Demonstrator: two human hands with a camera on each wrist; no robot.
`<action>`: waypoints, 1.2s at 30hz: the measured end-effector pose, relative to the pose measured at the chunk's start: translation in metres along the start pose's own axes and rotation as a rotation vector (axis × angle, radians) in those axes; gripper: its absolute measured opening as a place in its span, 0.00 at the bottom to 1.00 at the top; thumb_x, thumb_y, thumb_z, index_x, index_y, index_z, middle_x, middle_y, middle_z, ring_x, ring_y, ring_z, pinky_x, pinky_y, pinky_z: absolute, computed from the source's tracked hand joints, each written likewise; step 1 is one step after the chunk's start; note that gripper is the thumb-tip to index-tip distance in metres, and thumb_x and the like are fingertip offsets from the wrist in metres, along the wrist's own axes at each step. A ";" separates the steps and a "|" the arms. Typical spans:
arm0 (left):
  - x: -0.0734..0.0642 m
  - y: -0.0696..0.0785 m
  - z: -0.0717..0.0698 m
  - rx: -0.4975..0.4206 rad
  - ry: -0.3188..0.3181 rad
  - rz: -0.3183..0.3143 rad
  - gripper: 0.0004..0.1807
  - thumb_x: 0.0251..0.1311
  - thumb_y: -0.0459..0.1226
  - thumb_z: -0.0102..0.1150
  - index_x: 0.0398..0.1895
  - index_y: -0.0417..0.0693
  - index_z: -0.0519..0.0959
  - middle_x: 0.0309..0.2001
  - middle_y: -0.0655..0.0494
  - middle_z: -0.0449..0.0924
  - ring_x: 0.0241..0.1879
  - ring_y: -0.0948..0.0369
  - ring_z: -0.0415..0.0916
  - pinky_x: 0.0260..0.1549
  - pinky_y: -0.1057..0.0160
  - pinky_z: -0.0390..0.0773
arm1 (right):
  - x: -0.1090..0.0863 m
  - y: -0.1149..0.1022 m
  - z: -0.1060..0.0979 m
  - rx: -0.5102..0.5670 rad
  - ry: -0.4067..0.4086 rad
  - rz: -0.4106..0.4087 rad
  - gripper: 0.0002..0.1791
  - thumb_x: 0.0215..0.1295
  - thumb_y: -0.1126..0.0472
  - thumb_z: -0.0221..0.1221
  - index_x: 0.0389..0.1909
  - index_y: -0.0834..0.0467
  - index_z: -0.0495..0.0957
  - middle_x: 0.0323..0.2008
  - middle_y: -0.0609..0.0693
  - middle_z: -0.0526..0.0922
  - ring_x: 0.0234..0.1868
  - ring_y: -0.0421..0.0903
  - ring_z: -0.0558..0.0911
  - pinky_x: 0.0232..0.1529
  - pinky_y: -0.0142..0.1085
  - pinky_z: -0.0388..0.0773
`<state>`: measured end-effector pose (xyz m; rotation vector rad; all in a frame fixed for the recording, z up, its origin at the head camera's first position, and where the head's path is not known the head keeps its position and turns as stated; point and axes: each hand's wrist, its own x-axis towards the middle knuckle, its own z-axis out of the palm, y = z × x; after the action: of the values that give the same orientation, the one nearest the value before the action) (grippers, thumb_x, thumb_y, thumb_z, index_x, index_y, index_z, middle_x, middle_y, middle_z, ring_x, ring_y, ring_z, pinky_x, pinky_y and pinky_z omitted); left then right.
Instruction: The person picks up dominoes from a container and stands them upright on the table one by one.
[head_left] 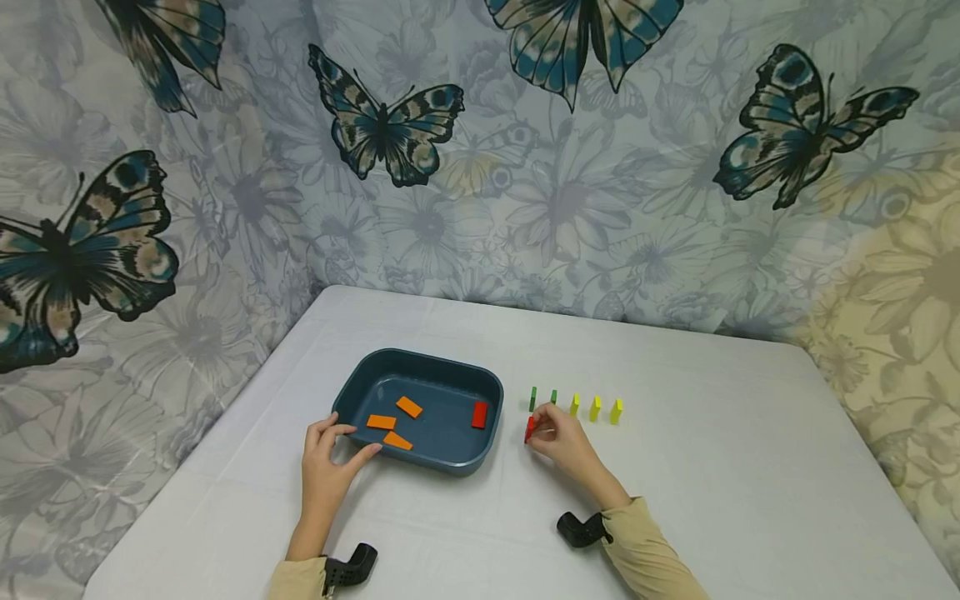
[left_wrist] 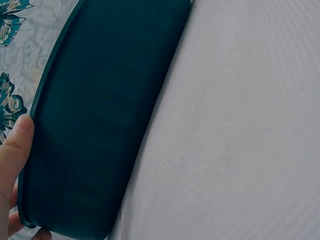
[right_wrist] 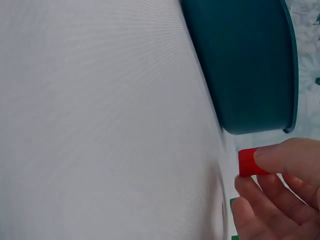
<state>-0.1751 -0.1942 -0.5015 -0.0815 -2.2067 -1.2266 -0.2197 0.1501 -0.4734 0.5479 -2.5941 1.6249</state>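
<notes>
In the head view my left hand [head_left: 327, 471] holds the front left corner of a dark blue tub [head_left: 431, 458], with thumb and fingers spread along the rim. The left wrist view shows that thumb against the tub's wall [left_wrist: 100, 115]. Beyond the tub's right side, my right hand [head_left: 562, 442] pinches a small red domino block [right_wrist: 248, 162] between thumb and fingers, close to the tabletop. Whether it touches the table is unclear. Inside the tub lie another red block [head_left: 479, 414] and three orange blocks [head_left: 381, 422].
Green blocks [head_left: 533, 398] and yellow blocks [head_left: 596, 408] stand upright in a row just behind my right hand. A white cloth covers the table [head_left: 712, 467]. Behind it hangs a butterfly-patterned backdrop [head_left: 427, 233].
</notes>
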 end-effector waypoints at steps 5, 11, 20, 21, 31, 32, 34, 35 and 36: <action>0.000 -0.001 0.000 0.007 -0.007 -0.002 0.22 0.31 0.33 0.75 0.33 0.38 0.77 0.49 0.39 0.65 0.53 0.45 0.61 0.50 0.45 0.63 | 0.002 0.008 0.003 -0.004 0.010 0.044 0.15 0.44 0.80 0.61 0.32 0.67 0.68 0.30 0.54 0.76 0.33 0.53 0.78 0.33 0.37 0.78; 0.001 0.000 -0.001 0.004 0.005 0.017 0.22 0.31 0.32 0.75 0.32 0.36 0.76 0.48 0.38 0.65 0.53 0.44 0.61 0.50 0.44 0.63 | 0.003 0.011 0.007 -0.034 0.037 0.065 0.15 0.43 0.81 0.61 0.31 0.65 0.70 0.30 0.53 0.76 0.31 0.50 0.79 0.32 0.36 0.78; 0.000 0.002 -0.001 0.003 -0.003 0.017 0.22 0.31 0.33 0.75 0.33 0.36 0.77 0.48 0.37 0.65 0.54 0.44 0.61 0.50 0.44 0.63 | 0.002 0.012 0.008 -0.015 0.064 0.099 0.16 0.42 0.81 0.63 0.31 0.64 0.70 0.30 0.53 0.77 0.31 0.50 0.78 0.32 0.36 0.77; 0.000 0.002 -0.001 0.000 -0.004 0.016 0.22 0.31 0.33 0.75 0.33 0.36 0.77 0.48 0.37 0.65 0.54 0.45 0.61 0.50 0.44 0.63 | 0.001 0.013 0.008 -0.003 0.062 0.101 0.17 0.41 0.80 0.63 0.31 0.65 0.70 0.30 0.53 0.77 0.31 0.51 0.78 0.33 0.37 0.78; 0.004 0.000 0.000 -0.016 -0.008 0.011 0.21 0.32 0.33 0.75 0.33 0.37 0.76 0.48 0.37 0.65 0.55 0.45 0.60 0.50 0.45 0.63 | 0.006 0.012 0.007 0.024 0.039 0.114 0.19 0.41 0.79 0.62 0.37 0.69 0.70 0.31 0.55 0.74 0.33 0.50 0.76 0.35 0.37 0.77; 0.003 0.000 0.000 -0.016 -0.010 0.007 0.21 0.32 0.33 0.75 0.33 0.37 0.76 0.49 0.37 0.64 0.54 0.45 0.60 0.50 0.45 0.63 | 0.006 0.012 0.007 0.025 0.038 0.112 0.19 0.41 0.79 0.62 0.37 0.69 0.70 0.31 0.55 0.74 0.33 0.50 0.76 0.36 0.38 0.76; 0.003 0.000 -0.001 -0.015 -0.016 0.002 0.21 0.33 0.33 0.75 0.33 0.36 0.76 0.49 0.37 0.64 0.54 0.45 0.61 0.50 0.45 0.63 | 0.003 0.001 0.006 0.030 0.033 0.117 0.19 0.41 0.80 0.61 0.38 0.71 0.70 0.31 0.57 0.74 0.34 0.54 0.76 0.37 0.43 0.76; 0.002 0.000 -0.001 -0.012 -0.019 0.000 0.21 0.33 0.33 0.75 0.33 0.36 0.76 0.49 0.37 0.64 0.54 0.45 0.61 0.50 0.45 0.63 | 0.002 -0.004 0.006 0.031 0.031 0.122 0.19 0.42 0.80 0.61 0.38 0.71 0.70 0.31 0.58 0.74 0.34 0.55 0.76 0.38 0.45 0.75; 0.001 0.000 -0.001 -0.007 -0.019 -0.003 0.21 0.33 0.34 0.75 0.33 0.36 0.76 0.49 0.37 0.64 0.54 0.45 0.61 0.50 0.45 0.63 | 0.001 -0.010 0.005 0.031 0.028 0.125 0.19 0.42 0.80 0.61 0.38 0.72 0.70 0.32 0.59 0.74 0.34 0.56 0.75 0.39 0.46 0.75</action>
<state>-0.1756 -0.1956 -0.5003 -0.0925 -2.2199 -1.2403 -0.2169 0.1414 -0.4673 0.3692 -2.6361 1.6978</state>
